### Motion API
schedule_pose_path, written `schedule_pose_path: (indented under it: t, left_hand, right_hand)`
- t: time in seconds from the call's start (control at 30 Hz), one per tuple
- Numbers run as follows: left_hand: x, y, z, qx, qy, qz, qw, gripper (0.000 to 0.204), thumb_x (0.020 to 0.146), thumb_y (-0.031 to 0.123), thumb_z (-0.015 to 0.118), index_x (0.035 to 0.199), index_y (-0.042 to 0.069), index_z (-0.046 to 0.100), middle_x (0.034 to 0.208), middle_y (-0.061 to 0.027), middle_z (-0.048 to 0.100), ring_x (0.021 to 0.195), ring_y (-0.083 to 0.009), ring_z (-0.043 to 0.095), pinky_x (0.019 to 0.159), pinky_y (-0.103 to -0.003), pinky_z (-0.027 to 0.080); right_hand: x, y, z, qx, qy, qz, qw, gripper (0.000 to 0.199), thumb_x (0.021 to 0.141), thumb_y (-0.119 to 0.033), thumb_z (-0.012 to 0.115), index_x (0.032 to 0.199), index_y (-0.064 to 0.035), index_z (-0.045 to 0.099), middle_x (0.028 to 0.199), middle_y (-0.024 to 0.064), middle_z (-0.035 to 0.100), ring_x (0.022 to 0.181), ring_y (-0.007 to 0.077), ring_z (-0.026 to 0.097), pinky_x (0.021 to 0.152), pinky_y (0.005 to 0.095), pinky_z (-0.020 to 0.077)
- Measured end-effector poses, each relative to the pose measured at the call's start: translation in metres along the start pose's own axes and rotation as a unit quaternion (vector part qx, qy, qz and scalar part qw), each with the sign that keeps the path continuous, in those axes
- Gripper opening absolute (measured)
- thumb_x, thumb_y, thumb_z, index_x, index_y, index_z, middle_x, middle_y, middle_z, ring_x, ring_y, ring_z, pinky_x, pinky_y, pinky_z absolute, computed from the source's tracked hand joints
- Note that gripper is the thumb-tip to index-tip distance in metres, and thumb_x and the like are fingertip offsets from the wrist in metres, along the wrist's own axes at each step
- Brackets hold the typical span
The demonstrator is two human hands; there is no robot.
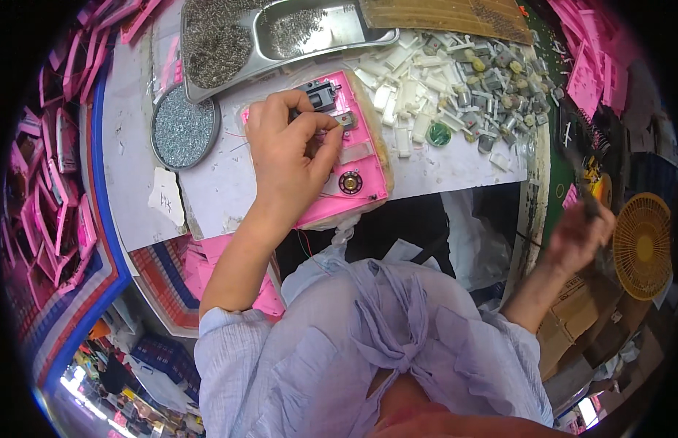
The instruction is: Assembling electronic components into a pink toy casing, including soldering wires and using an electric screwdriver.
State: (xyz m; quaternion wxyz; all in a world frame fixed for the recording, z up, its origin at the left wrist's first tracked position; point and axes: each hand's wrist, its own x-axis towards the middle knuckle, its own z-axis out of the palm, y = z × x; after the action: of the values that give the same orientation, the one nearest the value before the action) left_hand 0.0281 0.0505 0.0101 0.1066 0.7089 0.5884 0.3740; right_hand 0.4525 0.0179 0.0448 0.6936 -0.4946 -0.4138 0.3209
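Observation:
A pink plastic casing (364, 166) lies on a padded support on the table. Over it, my left hand (288, 142) pinches a small grey motor block (345, 120) between thumb and fingertips. Above those fingers a black plastic housing (321, 95) sits in the casing. Closer to me, a round black speaker (350, 182) is set in the casing, beside a clear rectangular piece (355, 152). Thin red and dark wires run out by the hand. Off to the right, my right hand (581, 237) is raised past the table edge, closed round a dark, slender tool (588, 201) smeared by motion.
A round dish of small screws (184, 128) stands left of the casing. Metal trays (309, 33) with springs and small metal parts sit at the back. White and grey motor parts (456, 95) are heaped at right. A yellow fan (643, 247) stands far right; pink casings (58, 197) pile at left.

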Motion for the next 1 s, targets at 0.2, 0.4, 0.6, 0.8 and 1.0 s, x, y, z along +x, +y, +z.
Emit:
schedule_pose_path:
  t: [0.2,0.4,0.6,0.8,1.0]
  left_hand:
    - [0.002,-0.001,0.008,0.003,0.007,0.001,1.0,0.014,0.073,0.011,0.082,0.083,0.009,0.073,0.099,-0.0058,0.058,0.093,-0.028,0.051,0.082,-0.041,0.038]
    - [0.001,0.003,0.005,0.055,0.006,0.042,0.998,0.017,0.072,0.009,0.084,0.085,0.008,0.073,0.097,-0.0061,0.057,0.09,-0.0268,0.051,0.08,-0.04,0.039]
    - [-0.002,0.003,0.008,0.076,-0.005,0.078,0.994,0.019,0.071,0.009,0.084,0.086,0.01,0.073,0.092,-0.0045,0.057,0.089,-0.0249,0.053,0.078,-0.039,0.036]
    - [0.002,0.003,0.005,0.017,-0.012,0.026,0.999,0.016,0.072,0.007,0.082,0.085,0.008,0.072,0.091,-0.006,0.056,0.089,-0.0257,0.053,0.079,-0.039,0.039]
    - [0.002,0.001,0.01,0.009,0.007,0.029,1.0,0.015,0.072,0.007,0.08,0.083,0.007,0.07,0.093,-0.0063,0.057,0.087,-0.0271,0.053,0.077,-0.04,0.04]
  right_hand:
    - [-0.033,0.033,0.134,-0.078,-0.328,-0.015,0.941,0.025,0.082,0.0,0.079,0.104,0.0002,0.066,0.094,0.0073,0.067,0.079,0.0124,0.06,0.072,0.0257,0.0466]
    - [-0.025,0.046,0.157,-0.088,-0.372,-0.067,0.922,0.028,0.08,0.001,0.081,0.105,-0.0001,0.067,0.088,0.0052,0.067,0.073,0.0101,0.059,0.065,0.0241,0.0444]
    - [-0.025,0.048,0.156,-0.09,-0.369,-0.069,0.923,0.027,0.08,0.001,0.081,0.104,-0.0004,0.067,0.088,0.0067,0.067,0.073,0.011,0.059,0.065,0.0244,0.0449]
    - [-0.027,0.047,0.157,-0.075,-0.373,-0.068,0.922,0.026,0.08,0.001,0.081,0.102,0.0,0.066,0.085,0.0067,0.067,0.069,0.0114,0.058,0.063,0.0244,0.044]
    - [-0.029,0.05,0.161,-0.072,-0.401,-0.069,0.911,0.025,0.079,0.0,0.082,0.099,-0.0002,0.067,0.078,0.0053,0.066,0.063,0.0102,0.055,0.058,0.0243,0.0417]
